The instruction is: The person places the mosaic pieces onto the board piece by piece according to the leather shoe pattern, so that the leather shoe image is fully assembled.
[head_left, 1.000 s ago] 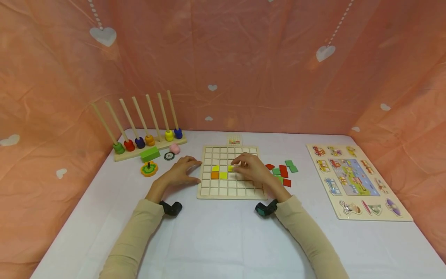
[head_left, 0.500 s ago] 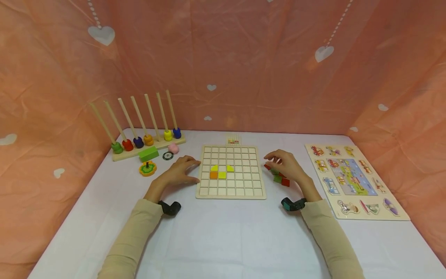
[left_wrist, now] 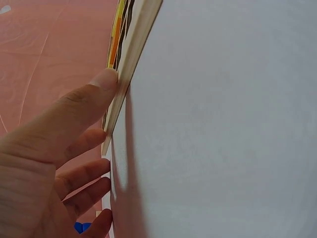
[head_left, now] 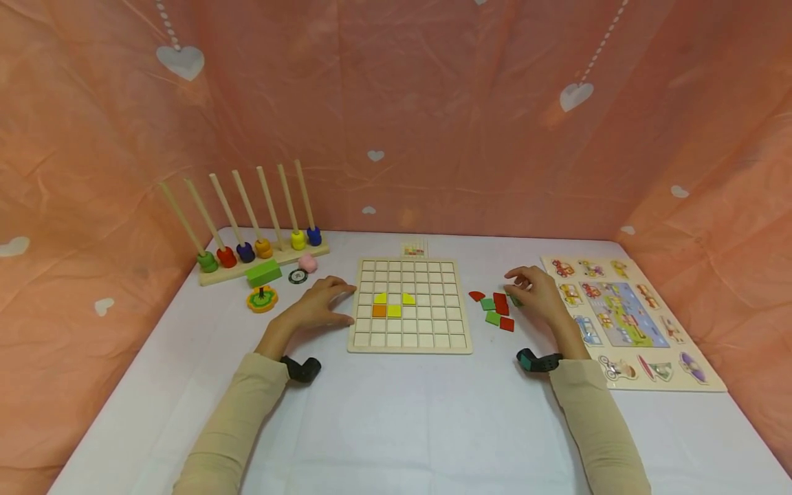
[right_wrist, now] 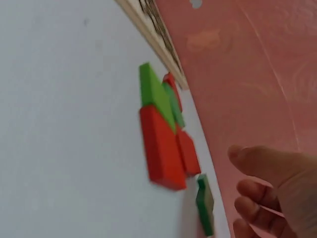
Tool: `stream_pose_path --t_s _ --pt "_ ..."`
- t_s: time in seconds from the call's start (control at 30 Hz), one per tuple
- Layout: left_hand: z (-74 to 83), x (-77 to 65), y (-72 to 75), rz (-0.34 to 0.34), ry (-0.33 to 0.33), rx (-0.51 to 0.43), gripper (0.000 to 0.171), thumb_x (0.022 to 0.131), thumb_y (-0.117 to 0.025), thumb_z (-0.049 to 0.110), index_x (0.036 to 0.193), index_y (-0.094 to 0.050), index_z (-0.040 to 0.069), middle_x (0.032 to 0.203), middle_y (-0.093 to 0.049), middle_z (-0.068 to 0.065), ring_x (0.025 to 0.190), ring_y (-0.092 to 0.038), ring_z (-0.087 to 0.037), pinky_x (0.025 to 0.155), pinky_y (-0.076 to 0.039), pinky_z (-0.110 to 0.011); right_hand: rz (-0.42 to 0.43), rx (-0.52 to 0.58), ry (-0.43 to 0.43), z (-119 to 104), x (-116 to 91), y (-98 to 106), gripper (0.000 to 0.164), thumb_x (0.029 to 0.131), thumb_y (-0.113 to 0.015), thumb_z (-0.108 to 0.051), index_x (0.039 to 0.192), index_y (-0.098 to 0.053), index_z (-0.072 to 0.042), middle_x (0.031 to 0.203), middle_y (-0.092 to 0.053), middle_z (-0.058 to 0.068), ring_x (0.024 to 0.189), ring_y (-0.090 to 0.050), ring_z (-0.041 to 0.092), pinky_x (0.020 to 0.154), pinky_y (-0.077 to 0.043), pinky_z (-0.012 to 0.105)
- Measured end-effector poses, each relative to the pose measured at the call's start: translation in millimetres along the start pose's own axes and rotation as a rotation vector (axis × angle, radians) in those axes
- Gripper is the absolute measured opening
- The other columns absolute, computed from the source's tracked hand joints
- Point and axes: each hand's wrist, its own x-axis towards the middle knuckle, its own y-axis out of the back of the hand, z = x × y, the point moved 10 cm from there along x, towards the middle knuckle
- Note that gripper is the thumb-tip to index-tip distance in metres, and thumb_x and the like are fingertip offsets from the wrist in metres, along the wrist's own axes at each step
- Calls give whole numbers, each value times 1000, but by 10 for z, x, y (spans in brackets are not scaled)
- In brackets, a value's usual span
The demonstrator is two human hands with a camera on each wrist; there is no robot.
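A square wooden grid board (head_left: pixel 433 331) lies at the middle of the table. In its cells sit an orange square tile (head_left: pixel 379 311), a yellow square tile (head_left: pixel 394 311) and two yellow tiles with a slanted or curved side. My left hand (head_left: pixel 317 304) rests at the board's left edge, thumb and fingers spread along it; the left wrist view puts the thumb tip right at the rim. To the right of the board, my right hand (head_left: pixel 538 294) reaches over a dark green tile (right_wrist: pixel 204 206), thumb and fingers apart. Red tiles (head_left: pixel 507 324) and green tiles (head_left: pixel 492 318) lie beside it.
A peg stand (head_left: pixel 291 256) with coloured beads is at the back left. Before it are a green block (head_left: pixel 264 273), a pink piece (head_left: pixel 307 263), a round token (head_left: pixel 298 276) and a tree piece (head_left: pixel 262 299). A pattern card (head_left: pixel 414 249) lies behind the board; a picture puzzle (head_left: pixel 687 371) is at right.
My right hand has left a yellow tile on the board and moved right, past the nearer loose tiles to the green ones. My left hand stays at the board's edge.
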Motion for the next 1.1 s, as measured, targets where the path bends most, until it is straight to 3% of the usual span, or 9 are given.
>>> stream_pose_path --t_s 0.33,0.47,0.63,0.8,0.97,1.1 --pt "-19 7 -14 -1 -2 2 69 77 -75 33 135 -48 7 133 -42 -17 124 -36 -34 105 -27 -52 -33 -96 -173 294 -53 -74 39 87 -66 -30 108 -58 1 81 -56 12 73 -48 24 63 -39 31" --pt "-17 2 -8 1 -3 1 69 78 -75 34 135 -48 7 134 -41 -17 124 -36 -34 105 -27 -52 -55 -122 -186 317 -55 -109 36 88 -64 -30 107 -60 1 88 -57 15 79 -50 27 68 -41 35" --pt "-16 5 -6 5 -7 5 69 78 -75 34 135 -48 8 134 -41 -17 124 -36 -34 105 -27 -52 -47 -122 -139 228 -27 -100 30 86 -63 -16 109 -62 3 95 -58 20 85 -51 30 76 -43 43" --pt "-22 7 -7 6 -12 10 69 78 -75 34 135 -48 7 133 -42 -17 123 -36 -34 105 -27 -52 -17 -83 -76 72 15 -109 33 83 -66 -13 112 -63 3 99 -59 19 88 -54 30 80 -46 44" --pt "-12 0 10 19 -26 18 69 78 -75 34 135 -49 6 132 -43 -17 122 -37 -34 104 -28 -51 -31 17 15 -269 89 -227 32 82 -69 -13 111 -66 0 103 -61 17 94 -57 31 84 -45 47" --pt "6 -8 10 20 -37 22 68 78 -75 34 134 -49 5 131 -43 -18 121 -37 -35 103 -29 -52 -69 65 152 -661 138 -403 31 78 -71 -9 107 -68 0 98 -63 14 92 -60 29 82 -45 49"
